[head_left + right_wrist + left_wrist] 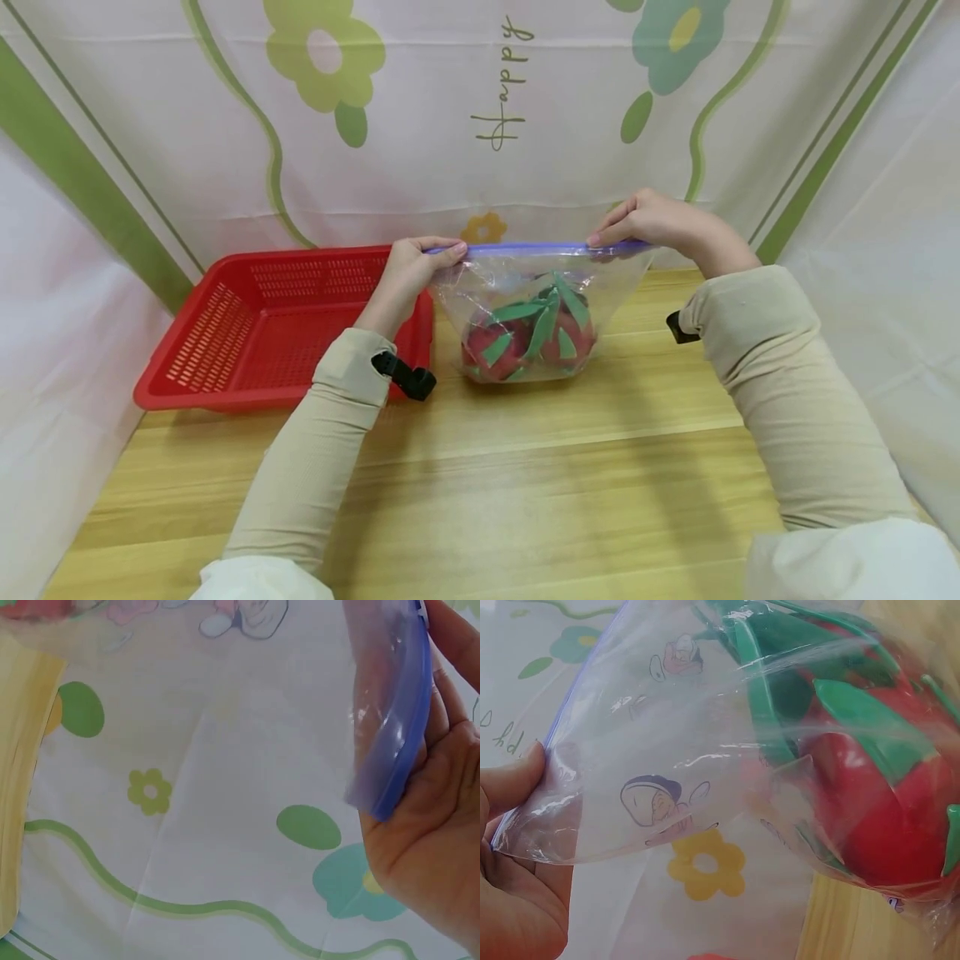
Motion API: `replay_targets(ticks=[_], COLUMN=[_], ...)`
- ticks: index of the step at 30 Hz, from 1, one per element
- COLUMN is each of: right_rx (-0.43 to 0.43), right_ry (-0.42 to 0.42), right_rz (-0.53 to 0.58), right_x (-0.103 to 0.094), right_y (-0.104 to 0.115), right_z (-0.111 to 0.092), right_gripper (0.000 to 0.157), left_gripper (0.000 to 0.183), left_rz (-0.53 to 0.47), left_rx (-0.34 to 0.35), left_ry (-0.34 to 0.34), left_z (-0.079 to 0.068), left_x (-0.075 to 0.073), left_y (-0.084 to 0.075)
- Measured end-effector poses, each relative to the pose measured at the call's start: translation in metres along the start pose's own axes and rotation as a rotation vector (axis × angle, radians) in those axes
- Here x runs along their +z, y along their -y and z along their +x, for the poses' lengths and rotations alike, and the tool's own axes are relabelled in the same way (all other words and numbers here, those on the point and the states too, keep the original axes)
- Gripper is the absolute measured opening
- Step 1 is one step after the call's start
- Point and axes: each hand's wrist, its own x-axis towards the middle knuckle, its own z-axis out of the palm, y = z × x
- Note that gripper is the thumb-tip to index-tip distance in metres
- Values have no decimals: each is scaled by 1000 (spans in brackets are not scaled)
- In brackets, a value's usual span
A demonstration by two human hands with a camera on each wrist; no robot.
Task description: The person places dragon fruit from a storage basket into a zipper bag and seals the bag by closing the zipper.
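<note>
A clear zip bag (480,287) with a blue zip strip (532,248) along its top stands upright on the table. Inside lie red dragon fruits (577,342) with green leaf-like scales; they look like two, pressed together. My left hand (414,267) pinches the strip at its left end, thumb on the near side. Towards the right end, my right hand (660,223) pinches the same strip between thumb and fingers. Up close in the left wrist view, the glossy dragon fruit (855,817) shows through the plastic, which bears small printed cartoon figures. The right wrist view shows the strip's blue end (405,750) against my palm.
A red plastic basket (180,325) with slotted walls stands on the left, partly behind my left forearm. Under everything is a wooden table (495,500). White flower-print cloth (450,167) rises right behind the bag, and more cloth closes in both sides.
</note>
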Motion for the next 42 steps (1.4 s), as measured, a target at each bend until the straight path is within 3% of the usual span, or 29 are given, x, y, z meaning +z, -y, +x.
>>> replay_targets(ticks=[13,18,24,35,42], right_rx=[34,1,-29,-20,-8], right_ry=[-19,-21,18,13,-7], right_rz=[63,19,26,-3,70], right_x=[-2,1,1,2,2], right_y=[-15,-18,-20,-23,-23], right_z=[0,3,1,3,5], right_gripper=[28,40,38,38,35], left_gripper=[34,36,38,38,37], left_rz=[-68,-10,53,64,21], left_rx=[-19,-23,-31,-31,-12], left_ry=[1,-29,-21,-8,-2], left_z=[1,-2,-3,-4,-4], left_x=[-2,-3,-5,-7,-5], left_y=[5,8,12,15,13])
